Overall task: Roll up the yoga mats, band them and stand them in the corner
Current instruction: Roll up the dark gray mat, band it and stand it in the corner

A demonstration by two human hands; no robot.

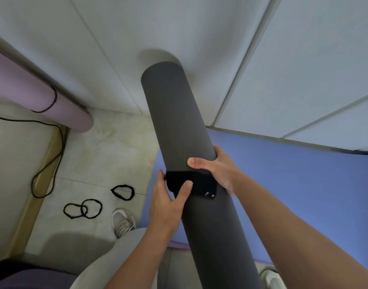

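Holding up a rolled grey yoga mat (176,126) with right hand (218,170) curled round it; left hand (168,201) pinching the black strap (196,184) at mid-roll. Pink mat (33,90) already banded near left wall; blue mat (283,174) still flat; loop bands (83,208) waiting on floor.

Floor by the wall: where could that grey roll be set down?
Bare tile lies between the pink roll, the wall and the blue mat. Nearer the shoe, the loose bands and the cable crowd the floor.
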